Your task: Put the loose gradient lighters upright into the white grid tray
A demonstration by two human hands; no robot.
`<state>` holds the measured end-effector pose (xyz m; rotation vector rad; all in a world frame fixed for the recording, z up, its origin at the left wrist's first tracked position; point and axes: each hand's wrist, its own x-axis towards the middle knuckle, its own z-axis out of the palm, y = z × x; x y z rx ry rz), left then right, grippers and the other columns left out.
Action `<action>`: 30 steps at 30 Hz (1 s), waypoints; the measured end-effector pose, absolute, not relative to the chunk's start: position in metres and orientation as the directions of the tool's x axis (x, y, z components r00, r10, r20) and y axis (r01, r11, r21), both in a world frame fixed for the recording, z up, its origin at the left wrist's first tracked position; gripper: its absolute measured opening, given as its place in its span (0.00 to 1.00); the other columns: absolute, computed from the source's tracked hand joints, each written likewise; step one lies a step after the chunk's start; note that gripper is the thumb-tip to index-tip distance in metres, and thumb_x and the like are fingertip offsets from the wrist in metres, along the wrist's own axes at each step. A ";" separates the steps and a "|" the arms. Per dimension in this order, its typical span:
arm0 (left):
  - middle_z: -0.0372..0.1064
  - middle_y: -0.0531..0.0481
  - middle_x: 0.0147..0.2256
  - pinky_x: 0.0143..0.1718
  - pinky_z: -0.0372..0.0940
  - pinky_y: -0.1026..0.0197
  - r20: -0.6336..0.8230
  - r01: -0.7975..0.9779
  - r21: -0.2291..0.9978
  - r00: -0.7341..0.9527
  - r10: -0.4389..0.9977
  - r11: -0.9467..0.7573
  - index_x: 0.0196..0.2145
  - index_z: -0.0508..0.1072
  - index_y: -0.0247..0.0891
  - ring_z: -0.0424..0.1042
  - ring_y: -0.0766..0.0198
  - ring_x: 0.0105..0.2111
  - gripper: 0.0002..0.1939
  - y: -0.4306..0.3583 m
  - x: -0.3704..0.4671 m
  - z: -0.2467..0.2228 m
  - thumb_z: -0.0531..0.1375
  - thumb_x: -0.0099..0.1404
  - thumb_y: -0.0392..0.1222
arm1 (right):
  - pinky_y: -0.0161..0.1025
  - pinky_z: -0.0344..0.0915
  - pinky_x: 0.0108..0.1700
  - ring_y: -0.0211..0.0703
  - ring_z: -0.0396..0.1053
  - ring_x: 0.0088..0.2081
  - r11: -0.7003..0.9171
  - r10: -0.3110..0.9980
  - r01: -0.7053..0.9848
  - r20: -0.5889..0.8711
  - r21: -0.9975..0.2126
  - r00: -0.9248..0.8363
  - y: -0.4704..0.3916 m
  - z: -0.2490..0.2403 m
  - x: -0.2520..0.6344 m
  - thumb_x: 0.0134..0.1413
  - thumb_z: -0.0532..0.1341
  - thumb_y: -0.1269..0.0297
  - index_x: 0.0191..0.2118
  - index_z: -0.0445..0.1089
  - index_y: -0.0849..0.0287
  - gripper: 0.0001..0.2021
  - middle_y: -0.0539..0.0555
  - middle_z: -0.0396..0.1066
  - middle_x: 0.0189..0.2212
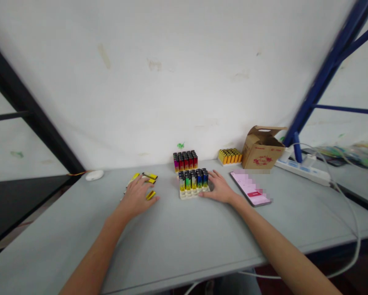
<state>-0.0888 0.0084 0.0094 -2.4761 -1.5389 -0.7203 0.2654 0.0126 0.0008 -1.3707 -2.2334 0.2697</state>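
My left hand (137, 196) is over several loose yellow lighters (151, 195) lying on the table. Its fingers are spread, and part of the pile is hidden beneath them. My right hand (220, 188) is around the right end of a white tray (188, 195), thumb at the front corner and fingers toward the back. Upright lighters (194, 180) with black tops and multicoloured bodies fill the tray's rear rows. Along its front, the holes show bare.
Behind stands a block of red and purple lighters (185, 161). Farther right are a tray of yellow-orange lighters (230, 156), an open cardboard box (262, 149), a phone (251, 189) and a power strip (303, 171). A white case (94, 175) lies at the left.
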 end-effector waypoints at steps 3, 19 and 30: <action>0.70 0.40 0.48 0.57 0.53 0.34 0.433 0.856 0.165 0.383 0.816 -0.490 0.30 0.77 0.42 0.59 0.40 0.56 0.15 0.013 -0.097 0.005 0.63 0.50 0.55 | 0.56 0.46 0.64 0.62 0.46 0.65 0.440 0.892 0.807 0.294 -0.394 -0.344 0.011 -0.001 0.257 0.44 0.59 0.34 0.60 0.61 0.61 0.44 0.64 0.56 0.62; 0.70 0.43 0.45 0.55 0.59 0.42 0.697 0.729 0.346 0.222 0.682 -0.591 0.33 0.70 0.40 0.65 0.51 0.53 0.09 0.004 -0.060 0.023 0.60 0.61 0.48 | 0.56 0.47 0.64 0.60 0.43 0.66 0.463 0.880 0.722 0.366 -0.514 -0.303 -0.003 0.030 0.282 0.56 0.53 0.41 0.64 0.53 0.63 0.38 0.67 0.41 0.67; 0.68 0.45 0.47 0.53 0.62 0.53 0.746 0.414 0.431 0.335 0.575 -0.801 0.35 0.71 0.40 0.67 0.58 0.50 0.04 -0.037 0.004 0.038 0.62 0.61 0.40 | 0.46 0.63 0.52 0.48 0.66 0.49 0.782 0.618 0.341 0.583 -0.521 -0.527 -0.038 0.030 0.207 0.56 0.61 0.58 0.48 0.69 0.58 0.15 0.59 0.71 0.46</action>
